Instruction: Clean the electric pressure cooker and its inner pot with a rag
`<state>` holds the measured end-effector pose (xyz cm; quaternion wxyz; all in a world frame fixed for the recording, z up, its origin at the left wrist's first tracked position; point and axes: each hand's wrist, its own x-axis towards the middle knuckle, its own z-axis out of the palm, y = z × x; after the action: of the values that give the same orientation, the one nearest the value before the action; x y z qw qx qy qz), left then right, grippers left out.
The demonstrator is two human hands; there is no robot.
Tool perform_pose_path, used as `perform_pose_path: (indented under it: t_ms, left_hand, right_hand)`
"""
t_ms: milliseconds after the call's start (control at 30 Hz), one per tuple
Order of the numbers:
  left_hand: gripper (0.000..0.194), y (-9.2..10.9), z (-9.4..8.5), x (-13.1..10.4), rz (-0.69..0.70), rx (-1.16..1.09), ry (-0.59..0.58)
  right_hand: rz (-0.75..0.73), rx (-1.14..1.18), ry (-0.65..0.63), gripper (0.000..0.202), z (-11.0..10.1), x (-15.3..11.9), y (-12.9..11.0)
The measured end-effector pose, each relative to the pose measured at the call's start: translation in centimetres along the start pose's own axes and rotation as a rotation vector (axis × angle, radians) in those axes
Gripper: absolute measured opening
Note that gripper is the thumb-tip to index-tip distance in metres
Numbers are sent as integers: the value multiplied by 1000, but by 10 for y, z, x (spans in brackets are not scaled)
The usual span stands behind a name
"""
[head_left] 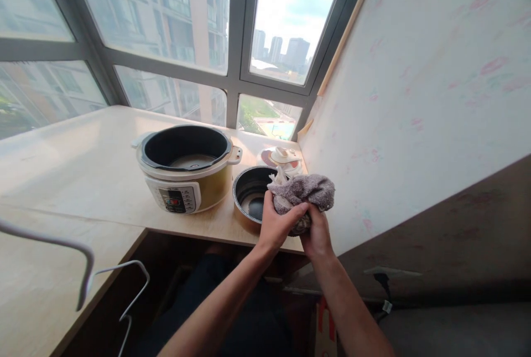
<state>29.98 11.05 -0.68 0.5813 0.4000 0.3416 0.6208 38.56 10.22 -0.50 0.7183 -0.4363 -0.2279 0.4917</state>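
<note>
A bunched grey-purple cloth (pixel 312 190) with pale frayed ends is gripped between my two hands, over the right rim of a dark-lined inner pot (pixel 248 186). My left hand (pixel 277 223) closes around its left side. From the right and below, my right hand (pixel 318 232) holds the same cloth. Whether anything is inside the bundle I cannot tell. Left of the pot stands an electric pressure cooker (pixel 188 171) without its lid, its dark inside showing and a control panel on its front.
A white and brown lid (pixel 282 159) lies behind the pot, close to the papered wall (pixel 398 86). Windows rise behind the wooden counter (pixel 91 163). White bent metal bars (pixel 85 268) stick out at lower left. A black plug (pixel 382 280) is at the wall, lower right.
</note>
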Motion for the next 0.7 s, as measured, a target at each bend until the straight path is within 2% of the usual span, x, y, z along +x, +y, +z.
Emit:
perform_pose_path:
  t_ms: [100, 267, 467, 600, 700]
  left_hand:
    - [59, -1, -4, 4, 61, 53, 3]
    - [54, -3, -11, 9, 113, 85, 12]
    - [48, 2, -15, 16, 107, 100, -27]
    - [46, 5, -16, 23, 26, 67, -14]
    - [44, 5, -18, 28, -79, 17, -43]
  right_hand:
    - [22, -60, -76, 43, -3, 4, 1]
    - [-28, -213, -171, 45, -9, 15, 3]
    - [177, -172, -243, 54, -13, 20, -6]
    - [285, -142, -336, 55, -18, 18, -14]
    - [294, -137, -386, 58, -24, 21, -20]
